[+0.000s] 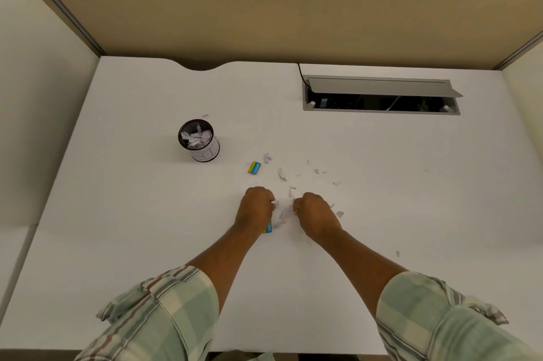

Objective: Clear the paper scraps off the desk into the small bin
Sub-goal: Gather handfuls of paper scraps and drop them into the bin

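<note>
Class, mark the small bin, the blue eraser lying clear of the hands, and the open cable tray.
small bin (205, 152), head view, white side wall.
blue eraser (254, 168), head view, printed top face.
cable tray (382, 86), head view, raised grey lid.

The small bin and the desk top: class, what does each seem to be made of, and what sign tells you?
Small bin: likely black metal mesh, judging by the fine perforated inner wall; a white paper label wraps its outside. Desk top: probably white laminate, smooth and matte, showing no grain or glare.
</note>
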Action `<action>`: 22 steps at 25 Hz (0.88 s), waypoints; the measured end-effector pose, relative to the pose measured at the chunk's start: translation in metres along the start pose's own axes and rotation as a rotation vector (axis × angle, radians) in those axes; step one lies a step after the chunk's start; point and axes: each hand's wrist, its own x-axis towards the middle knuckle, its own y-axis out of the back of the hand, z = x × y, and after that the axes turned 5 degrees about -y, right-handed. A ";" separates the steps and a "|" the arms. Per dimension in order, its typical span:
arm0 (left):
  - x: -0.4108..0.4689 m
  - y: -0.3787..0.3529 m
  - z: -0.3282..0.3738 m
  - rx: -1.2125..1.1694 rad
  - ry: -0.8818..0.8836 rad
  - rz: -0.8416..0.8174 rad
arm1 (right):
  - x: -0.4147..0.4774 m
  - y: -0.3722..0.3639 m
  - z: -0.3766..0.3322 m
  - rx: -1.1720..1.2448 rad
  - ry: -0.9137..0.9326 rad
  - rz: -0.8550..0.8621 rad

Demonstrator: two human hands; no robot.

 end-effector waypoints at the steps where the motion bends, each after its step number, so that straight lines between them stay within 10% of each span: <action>1: -0.004 0.002 -0.001 -0.010 0.018 0.037 | 0.001 0.004 0.001 0.084 -0.069 0.014; 13: -0.026 0.077 -0.062 -0.554 0.132 0.383 | 0.014 0.059 -0.071 1.007 -0.255 0.060; 22: -0.009 0.163 -0.116 -0.611 0.200 0.608 | 0.080 0.106 -0.197 0.953 -0.042 0.151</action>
